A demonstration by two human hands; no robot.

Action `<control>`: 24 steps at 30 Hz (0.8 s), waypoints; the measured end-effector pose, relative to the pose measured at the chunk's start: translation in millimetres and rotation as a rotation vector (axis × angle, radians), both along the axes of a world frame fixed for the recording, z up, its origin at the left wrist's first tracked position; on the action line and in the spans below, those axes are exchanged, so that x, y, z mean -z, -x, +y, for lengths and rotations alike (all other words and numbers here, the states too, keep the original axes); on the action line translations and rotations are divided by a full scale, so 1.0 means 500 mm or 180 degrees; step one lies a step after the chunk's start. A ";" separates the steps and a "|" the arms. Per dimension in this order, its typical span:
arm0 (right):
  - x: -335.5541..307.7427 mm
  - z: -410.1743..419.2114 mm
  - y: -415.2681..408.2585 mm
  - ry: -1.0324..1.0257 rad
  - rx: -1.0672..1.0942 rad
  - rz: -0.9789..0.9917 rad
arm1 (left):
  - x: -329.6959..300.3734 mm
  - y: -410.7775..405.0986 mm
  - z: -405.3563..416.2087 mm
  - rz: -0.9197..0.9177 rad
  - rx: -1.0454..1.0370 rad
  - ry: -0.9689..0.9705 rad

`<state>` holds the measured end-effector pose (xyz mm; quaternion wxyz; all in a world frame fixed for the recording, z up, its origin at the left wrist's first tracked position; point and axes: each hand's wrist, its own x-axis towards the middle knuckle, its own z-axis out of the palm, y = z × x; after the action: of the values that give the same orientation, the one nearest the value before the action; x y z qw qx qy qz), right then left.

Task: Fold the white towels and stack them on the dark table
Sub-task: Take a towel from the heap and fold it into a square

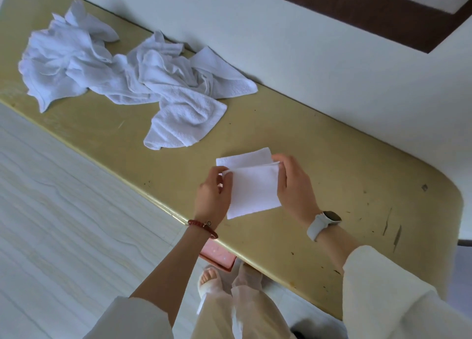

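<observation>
Scuffed yellowish table (332, 175) against white wall (306, 44).

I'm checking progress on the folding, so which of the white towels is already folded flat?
The small towel nearest the person, pinched at its corners by both hands. The others lie crumpled farther along the table.

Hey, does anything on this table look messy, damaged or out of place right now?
Yes. A heap of crumpled white towels sprawls unfolded across the far left of the yellowish table, whose right end shows dark scratches. Only the small white towel pinched by the left hand and right hand looks neat.
</observation>
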<state>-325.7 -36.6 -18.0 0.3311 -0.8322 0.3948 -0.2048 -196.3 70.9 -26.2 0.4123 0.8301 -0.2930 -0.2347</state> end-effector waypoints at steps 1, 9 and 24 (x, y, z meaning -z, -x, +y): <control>0.004 -0.013 -0.014 0.0012 0.0047 0.0094 | 0.002 -0.010 -0.013 -0.0044 -0.0127 -0.0047; 0.068 -0.080 -0.082 0.0419 -0.0141 0.0345 | 0.044 -0.042 -0.047 -0.0506 -0.0422 -0.0439; 0.071 -0.084 -0.113 0.0687 -0.0191 0.1315 | 0.070 -0.056 -0.056 -0.1618 -0.0143 -0.0630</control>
<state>-269.2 -78.7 -53.4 0.1584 -0.8984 0.4051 -0.0613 -168.2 42.9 -61.3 0.2474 0.9049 -0.3443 -0.0371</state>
